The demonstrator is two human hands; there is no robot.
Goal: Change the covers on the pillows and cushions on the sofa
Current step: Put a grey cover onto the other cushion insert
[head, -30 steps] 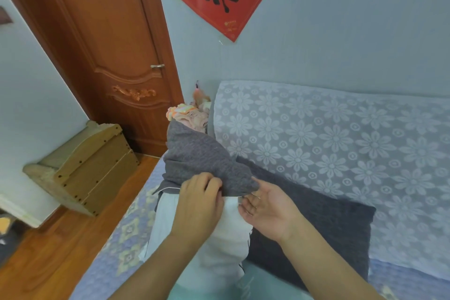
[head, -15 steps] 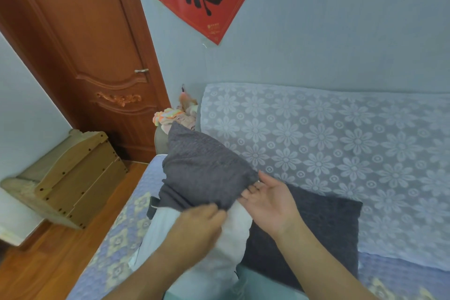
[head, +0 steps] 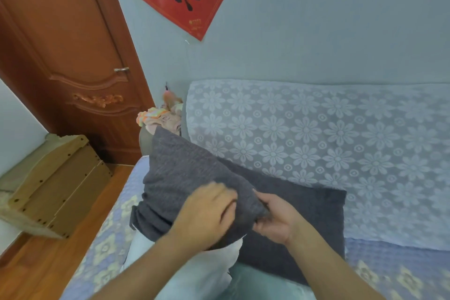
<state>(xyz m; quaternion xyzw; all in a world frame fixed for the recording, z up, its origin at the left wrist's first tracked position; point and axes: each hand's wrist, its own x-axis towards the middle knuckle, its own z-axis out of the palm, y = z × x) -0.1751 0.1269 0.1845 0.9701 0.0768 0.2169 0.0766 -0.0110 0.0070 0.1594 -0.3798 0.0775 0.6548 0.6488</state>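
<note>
While both hands (head: 209,212) (head: 275,219) grip, knitted grey cover (head: 185,185), white pillow (head: 202,273)

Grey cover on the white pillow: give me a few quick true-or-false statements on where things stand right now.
1. Both hands are on the grey cover. True: the left hand and right hand grip its lower edge.
2. The white pillow is fully covered. False: its lower part still shows below the cover.
3. A second dark cushion lies on the sofa to the right. True.
4. The wooden door stands wide open. False: it is closed.
5. The sofa backrest is bare. False: a floral lace throw covers it.
</note>
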